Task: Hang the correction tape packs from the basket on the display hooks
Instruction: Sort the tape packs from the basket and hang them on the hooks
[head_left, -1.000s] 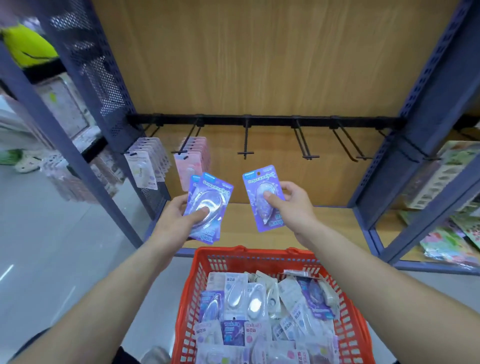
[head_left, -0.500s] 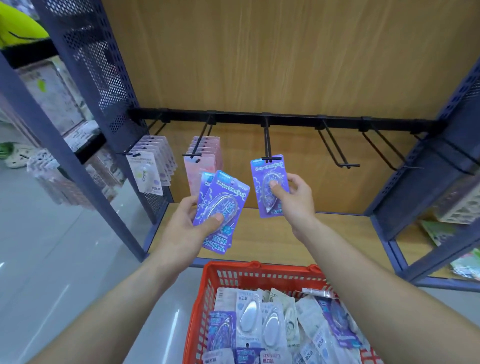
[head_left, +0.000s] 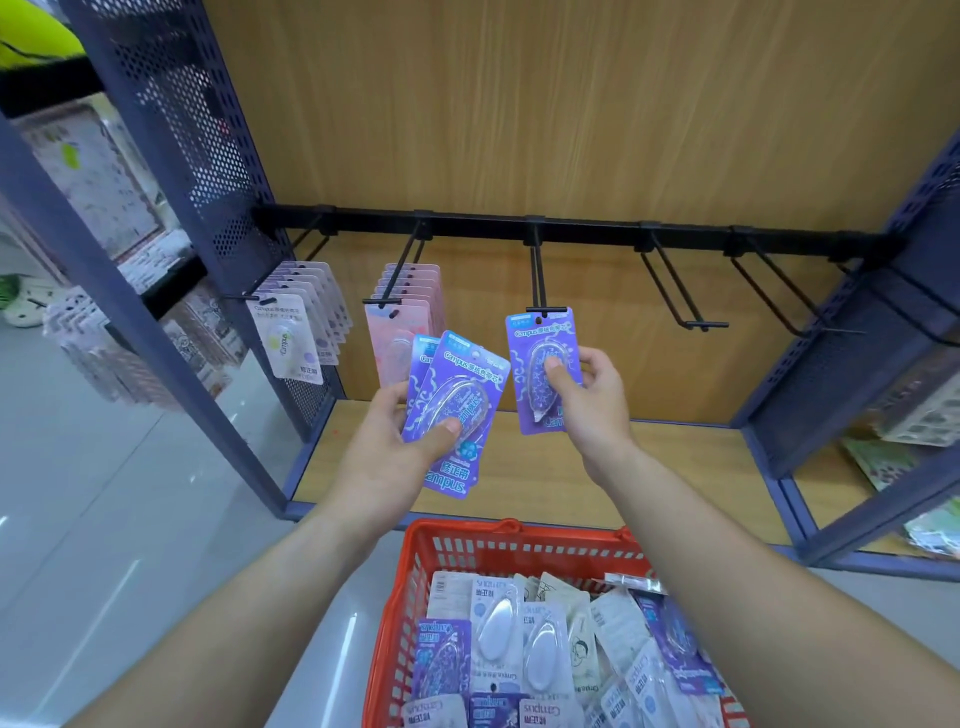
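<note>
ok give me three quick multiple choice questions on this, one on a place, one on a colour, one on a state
1. Where is the top of the pack in the right hand?
A. in a drawer
B. at the tip of the third hook from the left
C. in a pocket

2. What colour is the stack on the second hook from the left?
A. pink
B. green
C. black

3. What is the left hand doing?
A. hanging empty
B. holding scissors
C. holding purple packs

Answers:
1. B, the pack's hole sits right at the hook's tip.
2. A, pink cards hang there.
3. C, the thumb presses on the front pack.
</note>
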